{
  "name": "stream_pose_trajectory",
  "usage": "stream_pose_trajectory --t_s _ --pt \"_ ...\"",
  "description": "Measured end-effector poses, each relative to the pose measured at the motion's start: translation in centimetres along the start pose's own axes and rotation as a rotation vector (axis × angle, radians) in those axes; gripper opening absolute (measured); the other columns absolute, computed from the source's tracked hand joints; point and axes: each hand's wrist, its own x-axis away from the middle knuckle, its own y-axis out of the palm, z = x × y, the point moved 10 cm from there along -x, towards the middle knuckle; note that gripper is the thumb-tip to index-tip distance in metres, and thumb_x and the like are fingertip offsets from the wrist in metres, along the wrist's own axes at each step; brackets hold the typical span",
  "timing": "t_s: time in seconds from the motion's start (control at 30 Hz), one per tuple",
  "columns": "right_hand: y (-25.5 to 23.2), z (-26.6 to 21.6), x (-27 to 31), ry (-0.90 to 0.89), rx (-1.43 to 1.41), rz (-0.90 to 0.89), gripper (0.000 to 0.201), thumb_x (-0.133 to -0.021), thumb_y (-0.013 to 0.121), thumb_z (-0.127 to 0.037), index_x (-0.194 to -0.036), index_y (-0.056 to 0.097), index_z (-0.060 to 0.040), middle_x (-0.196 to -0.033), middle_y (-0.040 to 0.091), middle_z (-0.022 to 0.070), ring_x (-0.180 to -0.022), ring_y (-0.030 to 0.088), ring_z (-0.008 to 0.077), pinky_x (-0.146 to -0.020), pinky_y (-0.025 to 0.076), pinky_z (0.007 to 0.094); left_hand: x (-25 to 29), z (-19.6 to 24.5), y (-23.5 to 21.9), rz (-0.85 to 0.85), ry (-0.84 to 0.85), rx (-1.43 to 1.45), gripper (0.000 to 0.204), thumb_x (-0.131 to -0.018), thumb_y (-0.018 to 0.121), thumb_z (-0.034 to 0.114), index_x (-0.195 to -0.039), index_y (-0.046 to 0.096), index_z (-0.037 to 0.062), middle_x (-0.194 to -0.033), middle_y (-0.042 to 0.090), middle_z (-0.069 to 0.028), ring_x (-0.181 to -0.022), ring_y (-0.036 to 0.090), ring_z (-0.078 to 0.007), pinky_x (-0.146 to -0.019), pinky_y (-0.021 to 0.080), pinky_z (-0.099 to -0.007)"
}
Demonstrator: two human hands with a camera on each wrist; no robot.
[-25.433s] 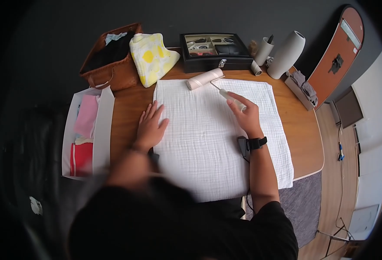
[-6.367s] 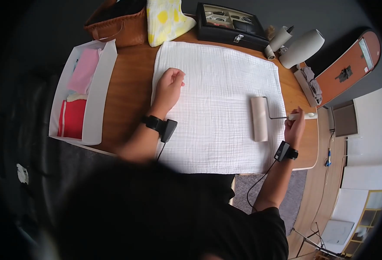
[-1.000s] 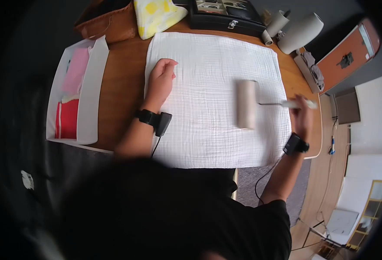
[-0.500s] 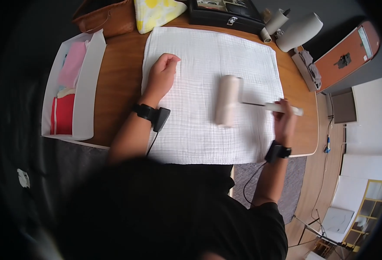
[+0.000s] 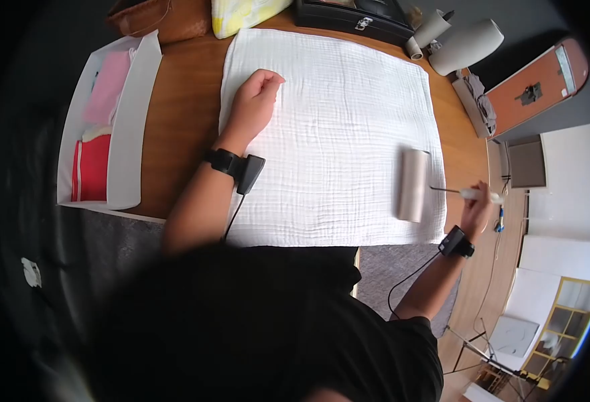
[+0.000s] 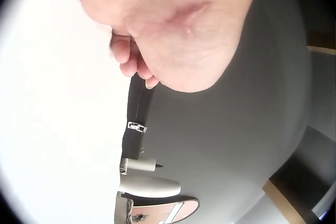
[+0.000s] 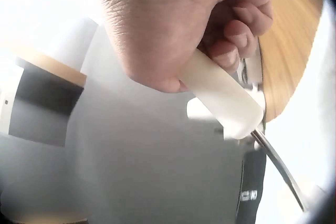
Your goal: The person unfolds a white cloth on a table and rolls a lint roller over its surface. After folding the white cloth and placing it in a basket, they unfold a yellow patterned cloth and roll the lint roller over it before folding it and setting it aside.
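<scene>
A white crinkled muslin cloth (image 5: 328, 134) lies spread flat over the wooden table. My left hand (image 5: 254, 104) rests on its left part with the fingers loosely curled; in the left wrist view the fingertips (image 6: 128, 66) show beside the white cloth, with nothing in them. Beyond the cloth's right edge, my right hand (image 5: 477, 209) grips the pale handle (image 7: 223, 95) of a lint roller. The lint roller's wide beige cylinder (image 5: 413, 185) is over the lower right part of the cloth, joined to the handle by a thin metal rod (image 7: 278, 166).
Left of the cloth, a white box (image 5: 124, 161) holds folded pink and red cloths. Along the back are a brown basket (image 5: 167, 23), a yellow-patterned cloth (image 5: 244, 15), a black case (image 5: 348, 25) and a white vase (image 5: 469, 47). A small box (image 5: 476, 107) stands back right.
Within the last half second the lint roller and right hand have moved right and nearer the body. The left hand, flat beside the cloth much earlier, now rests curled on it.
</scene>
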Motion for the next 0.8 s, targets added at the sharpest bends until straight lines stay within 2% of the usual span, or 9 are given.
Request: stream_pose_trajectory --t_s 0.07,0.2,0.37,0.43,0.57,0.6,0.7,0.77,0.8 --pt "-4.2 -0.4 -1.1 0.001 0.025 0.075 0.023 -0.099 0.074 -0.021 -0.085 0.066 -0.0058 -0.077 0.058 -0.0001 -0.058 0.043 0.0056 -0.051 0.032 0.0247 -0.2 -0.4 0.0 0.006 0.028 -0.024 0.020 -0.110 0.061 0.021 -0.110 0.070 0.0027 -0.085 0.063 0.0010 -0.077 0.055 -0.0077 -0.071 0.048 -0.0262" --pt "-4.2 0.6 -0.4 0.022 -0.004 0.068 0.022 -0.100 0.073 -0.021 -0.087 0.066 -0.0057 -0.077 0.058 -0.0004 -0.059 0.043 0.0060 -0.053 0.035 0.0248 0.2 0.1 0.1 0.006 -0.002 -0.044 0.017 -0.109 0.060 0.017 -0.111 0.070 0.0037 -0.085 0.057 0.0034 -0.079 0.051 -0.0061 -0.073 0.044 -0.0222" --pt "9.4 2.8 8.2 0.076 -0.100 -0.114 0.017 -0.103 0.070 -0.021 -0.098 0.071 -0.0048 -0.087 0.069 0.0039 -0.072 0.061 0.0117 -0.062 0.045 0.0283 -0.2 -0.4 0.0 0.001 0.037 -0.033 0.020 -0.110 0.062 0.020 -0.111 0.071 0.0027 -0.085 0.064 0.0019 -0.075 0.055 -0.0069 -0.068 0.047 -0.0266" --pt "14.4 3.1 12.4 0.076 -0.071 -0.300 0.017 -0.103 0.070 -0.020 -0.098 0.073 -0.0047 -0.090 0.072 0.0066 -0.075 0.065 0.0141 -0.062 0.046 0.0289 -0.1 -0.3 0.0 0.003 0.014 -0.026 0.020 -0.110 0.062 0.021 -0.110 0.071 0.0032 -0.086 0.063 0.0029 -0.077 0.054 -0.0070 -0.070 0.047 -0.0256" --pt "20.5 1.9 19.4 0.168 0.161 -0.570 0.020 -0.101 0.071 -0.020 -0.089 0.073 -0.0042 -0.084 0.074 0.0066 -0.071 0.065 0.0130 -0.061 0.047 0.0279 -0.1 -0.3 0.1 -0.007 -0.001 -0.011 0.021 -0.110 0.062 0.022 -0.110 0.071 0.0036 -0.087 0.062 0.0034 -0.080 0.053 -0.0073 -0.074 0.046 -0.0239" --pt "20.1 1.9 19.7 0.185 0.168 -0.577 0.017 -0.100 0.072 -0.020 -0.091 0.073 -0.0047 -0.085 0.075 0.0066 -0.070 0.065 0.0121 -0.061 0.046 0.0272 -0.1 -0.3 0.2 -0.014 0.007 -0.012 0.021 -0.110 0.062 0.023 -0.110 0.070 0.0036 -0.087 0.062 0.0034 -0.080 0.052 -0.0073 -0.074 0.046 -0.0238" --pt "14.5 1.7 16.7 0.121 0.101 -0.340 0.014 -0.099 0.072 -0.019 -0.094 0.073 -0.0053 -0.081 0.072 0.0047 -0.070 0.064 0.0107 -0.060 0.044 0.0264 -0.2 -0.5 0.4 -0.034 0.013 -0.010 0.021 -0.110 0.062 0.023 -0.109 0.070 0.0033 -0.087 0.062 0.0034 -0.080 0.052 -0.0074 -0.074 0.046 -0.0242" --pt "8.7 0.9 13.5 0.099 0.063 -0.132 0.016 -0.100 0.072 -0.020 -0.094 0.067 -0.0058 -0.088 0.066 0.0052 -0.077 0.060 0.0111 -0.060 0.043 0.0282 -0.2 -0.5 0.3 -0.033 0.009 -0.023 0.021 -0.110 0.062 0.023 -0.110 0.070 0.0033 -0.087 0.062 0.0033 -0.080 0.052 -0.0074 -0.074 0.046 -0.0244" --pt "5.4 0.6 11.5 0.058 0.032 -0.070 0.016 -0.100 0.071 -0.019 -0.092 0.067 -0.0056 -0.085 0.065 0.0042 -0.073 0.057 0.0099 -0.059 0.041 0.0277 -0.2 -0.4 0.3 -0.032 0.013 -0.027 0.021 -0.110 0.062 0.023 -0.110 0.070 0.0033 -0.087 0.062 0.0033 -0.079 0.053 -0.0074 -0.073 0.046 -0.0244"
